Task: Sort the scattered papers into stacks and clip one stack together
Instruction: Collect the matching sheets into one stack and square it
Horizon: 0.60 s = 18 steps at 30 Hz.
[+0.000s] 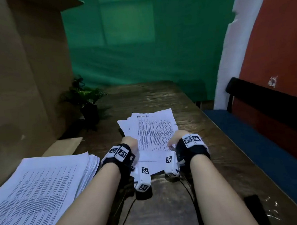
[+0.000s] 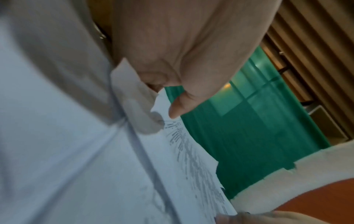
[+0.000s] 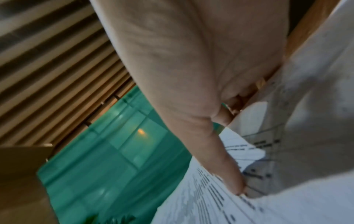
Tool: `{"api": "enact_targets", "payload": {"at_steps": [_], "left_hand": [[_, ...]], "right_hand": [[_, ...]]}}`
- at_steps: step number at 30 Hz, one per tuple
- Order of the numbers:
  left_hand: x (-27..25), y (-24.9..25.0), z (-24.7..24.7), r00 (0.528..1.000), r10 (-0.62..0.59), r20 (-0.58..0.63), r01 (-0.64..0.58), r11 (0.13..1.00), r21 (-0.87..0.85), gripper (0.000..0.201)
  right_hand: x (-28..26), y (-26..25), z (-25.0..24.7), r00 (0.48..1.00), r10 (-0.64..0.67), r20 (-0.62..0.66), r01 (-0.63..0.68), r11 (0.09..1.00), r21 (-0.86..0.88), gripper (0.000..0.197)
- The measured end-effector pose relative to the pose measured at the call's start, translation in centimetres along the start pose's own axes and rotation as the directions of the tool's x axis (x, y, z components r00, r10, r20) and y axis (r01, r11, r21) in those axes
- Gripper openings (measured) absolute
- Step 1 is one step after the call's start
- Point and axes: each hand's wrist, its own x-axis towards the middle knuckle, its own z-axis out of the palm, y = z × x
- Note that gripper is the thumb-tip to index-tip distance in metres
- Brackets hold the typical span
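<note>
A dark, worn wooden counter point(image 1: 160, 97) runs away from the person toward a green curtain point(image 1: 139, 42) that closes off the far end of the room. Brown cardboard point(image 1: 21, 68) stands along the left side, with a small potted plant point(image 1: 85, 99) at its foot. To the right a bench with a blue seat point(image 1: 251, 140) sits against a red wall point(image 1: 280, 41) edged in white.

In the middle of the counter lies a loose bundle of printed papers point(image 1: 154, 127), its sheets fanned unevenly; the top sheet has "ADMIN" handwritten at its head. The left hand point(image 1: 129, 142) holds the bundle's left edge and the right hand point(image 1: 176, 138) its right edge. Each grip is clamped on the papers: the wrist views show the left thumb point(image 2: 178, 109) and right thumb point(image 3: 229, 174) pressed on the printed face, with the other fingers hidden behind the sheets.

A second, thick stack point(image 1: 43, 181) of printed pages rests at the near left. A small black object point(image 1: 252, 203) lies at the near right; what it is cannot be told.
</note>
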Motion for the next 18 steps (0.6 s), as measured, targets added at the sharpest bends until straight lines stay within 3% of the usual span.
{"api": "enact_targets", "payload": {"at_steps": [2, 3, 4, 5, 8, 11, 12, 13, 15, 18], "left_hand": [[-0.1, -1.7, 0.7, 0.995, 0.095, -0.022, -0.086, 0.963, 0.256, 0.033], [0.2, -2.4, 1.2, 0.997, 0.069, -0.045, -0.057, 0.975, 0.214, 0.034], [-0.1, -2.7, 1.2, 0.999, -0.004, -0.046, 0.004, 1.0, -0.016, 0.035], [-0.6, -3.1, 1.1, 0.997, -0.035, -0.066, 0.019, 0.972, -0.233, 0.036], [-0.3, -5.2, 1.7, 0.988, -0.025, -0.151, -0.062, 0.838, -0.543, 0.037], [-2.3, -6.7, 1.5, 0.968, 0.051, -0.245, -0.221, 0.633, -0.742, 0.026], [-5.1, -6.0, 0.6, 0.953, 0.101, -0.286, -0.289, 0.595, -0.75, 0.024], [-7.5, -5.3, -0.5, 0.937, 0.143, -0.318, -0.34, 0.574, -0.745, 0.023], [-10.6, -4.4, -2.4, 0.893, 0.23, -0.387, -0.449, 0.515, -0.73, 0.019], [-13.3, -3.3, -5.2, 0.735, 0.301, -0.607, -0.671, 0.448, -0.59, 0.008]], "right_hand": [[-0.9, 0.0, 0.5, 0.999, -0.019, -0.033, 0.018, 1.0, -0.02, 0.012], [-1.5, -0.1, 0.6, 1.0, -0.017, -0.022, 0.016, 0.999, -0.028, 0.013], [-2.2, -0.2, 0.7, 1.0, -0.018, 0.005, 0.018, 0.999, -0.039, 0.013], [-3.0, -0.1, 0.7, 0.999, -0.024, 0.038, 0.025, 0.999, -0.033, 0.013], [-6.4, 0.3, -0.2, 0.99, -0.024, 0.136, 0.018, 0.999, 0.045, 0.013], [-8.5, 1.7, -0.9, 0.999, -0.03, 0.038, 0.021, 0.972, 0.236, 0.086], [-9.0, 2.1, -1.1, 0.999, -0.051, 0.001, 0.046, 0.915, 0.4, 0.104], [-9.5, 2.5, -1.4, 0.996, -0.08, -0.031, 0.083, 0.804, 0.589, 0.111], [-10.9, 2.5, -2.3, 0.973, -0.189, -0.129, 0.214, 0.554, 0.805, 0.083], [-14.4, 0.8, -5.1, 0.88, -0.284, -0.381, 0.467, 0.371, 0.803, 0.045]]}}
